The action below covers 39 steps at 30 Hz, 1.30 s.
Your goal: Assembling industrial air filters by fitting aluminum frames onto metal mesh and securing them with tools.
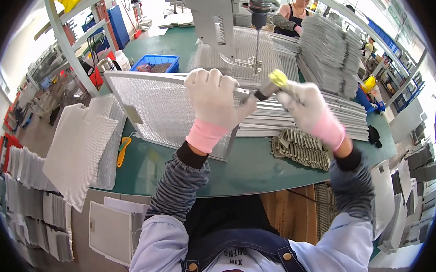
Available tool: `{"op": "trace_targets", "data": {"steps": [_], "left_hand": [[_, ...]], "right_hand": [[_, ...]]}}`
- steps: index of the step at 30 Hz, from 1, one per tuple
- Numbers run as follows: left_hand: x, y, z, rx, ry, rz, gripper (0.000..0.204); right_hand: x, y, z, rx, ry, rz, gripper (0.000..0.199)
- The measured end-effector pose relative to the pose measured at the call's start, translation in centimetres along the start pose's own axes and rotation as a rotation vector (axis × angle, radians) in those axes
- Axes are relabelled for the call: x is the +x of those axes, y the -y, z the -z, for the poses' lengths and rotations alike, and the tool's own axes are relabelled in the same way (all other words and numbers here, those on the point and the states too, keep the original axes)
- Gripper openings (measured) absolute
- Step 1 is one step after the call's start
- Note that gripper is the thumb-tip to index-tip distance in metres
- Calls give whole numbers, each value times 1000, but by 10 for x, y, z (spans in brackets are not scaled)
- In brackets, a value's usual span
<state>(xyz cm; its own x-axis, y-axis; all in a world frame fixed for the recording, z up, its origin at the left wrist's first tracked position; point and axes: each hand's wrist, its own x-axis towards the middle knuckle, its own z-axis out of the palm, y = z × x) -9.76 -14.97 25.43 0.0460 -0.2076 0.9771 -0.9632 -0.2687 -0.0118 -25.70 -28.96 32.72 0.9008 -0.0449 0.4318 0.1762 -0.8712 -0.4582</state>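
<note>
Both of my hands wear white gloves with pink cuffs. My left hand [215,98] is closed on the upper right corner of a framed metal mesh panel [160,102], which stands tilted above the green table. A short metal piece shows by its fingers. My right hand [304,105], slightly blurred, grips a small mallet [269,87] with a yellow face at one end and a dark face at the other. The dark end is close to the panel corner and my left fingers; I cannot tell whether it touches. The mallet's handle is mostly hidden by my right hand.
A drill press [259,17] stands ahead over metal strips [343,113]. Small metal brackets [301,149] are piled near my right hand. To the left are mesh sheets [82,147], a yellow-handled tool [124,151] and a blue bin [168,62]. Stacked panels [323,48] and another person [293,16] are farther back.
</note>
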Motion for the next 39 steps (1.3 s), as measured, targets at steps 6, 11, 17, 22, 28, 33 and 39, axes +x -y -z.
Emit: {"op": "trace_targets", "data": {"steps": [6, 11, 17, 22, 28, 33, 39], "left_hand": [[3, -15, 7, -78, 6, 46, 30], [1, -8, 14, -52, -12, 29, 32], [1, -6, 3, -24, -25, 1, 32], [4, -7, 0, -23, -12, -9, 35], [0, -4, 7, -8, -5, 11, 33], [0, -5, 9, -53, -23, 15, 29], [0, -5, 6, -44, -37, 18, 24]], "right_hand": [[-160, -120, -183, -147, 201, -420, 15], [-77, -143, -100, -418, 44, -216, 25], [137, -25, 57, 42, -588, 314, 35], [183, 0, 63, 126, -574, 332, 15], [145, 103, 59, 430, -381, 3, 12], [146, 111, 50, 757, -587, 146, 18], [146, 119, 48, 723, -551, 163, 19]]}}
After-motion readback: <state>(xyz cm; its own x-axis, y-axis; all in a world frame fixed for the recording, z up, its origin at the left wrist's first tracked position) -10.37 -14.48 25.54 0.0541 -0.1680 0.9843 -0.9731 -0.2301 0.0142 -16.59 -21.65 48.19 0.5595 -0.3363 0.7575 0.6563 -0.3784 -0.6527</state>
